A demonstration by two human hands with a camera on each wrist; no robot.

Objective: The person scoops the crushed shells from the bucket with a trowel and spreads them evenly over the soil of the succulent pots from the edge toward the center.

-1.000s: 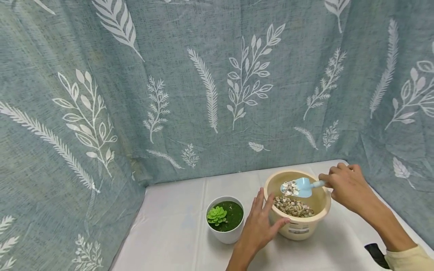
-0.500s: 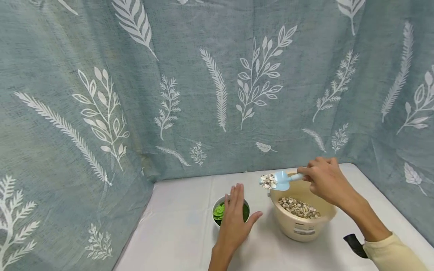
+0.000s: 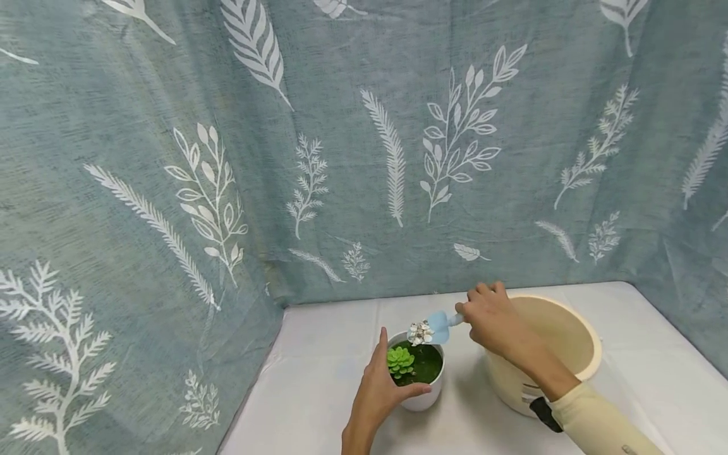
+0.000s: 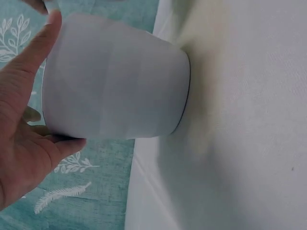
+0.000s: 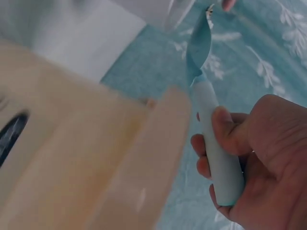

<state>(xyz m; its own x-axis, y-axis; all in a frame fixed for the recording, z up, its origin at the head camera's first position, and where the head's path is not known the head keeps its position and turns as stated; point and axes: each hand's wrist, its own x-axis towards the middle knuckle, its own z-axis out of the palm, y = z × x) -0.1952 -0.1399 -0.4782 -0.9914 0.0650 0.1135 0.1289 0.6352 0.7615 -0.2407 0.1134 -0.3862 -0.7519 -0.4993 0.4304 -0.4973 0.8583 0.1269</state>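
Note:
In the head view my left hand [image 3: 375, 388] holds a white plant pot [image 3: 426, 399], thumb across the front and fingers along the left side. A green succulent [image 3: 400, 361] sits at the left of the dark green surface inside it. The left wrist view shows the pot's smooth wall [image 4: 115, 81] between thumb and fingers. My right hand [image 3: 497, 322] grips a light blue hand shovel [image 3: 438, 327] by its handle, seen closely in the right wrist view with the fingers wrapped round it. Small shells or pebbles [image 3: 419, 333] lie on the blade, over the pot's back rim.
A cream bucket [image 3: 594, 351] stands right of the pot, partly behind my right forearm; its contents are hidden. White cloth [image 3: 318, 379] covers the table. A blue-green leaf-patterned curtain [image 3: 341, 189] rises behind and at the sides.
My right hand has carried the loaded shovel left, from over the bucket to over the pot. My left hand has moved from the bucket's rim to the pot. The view has shifted.

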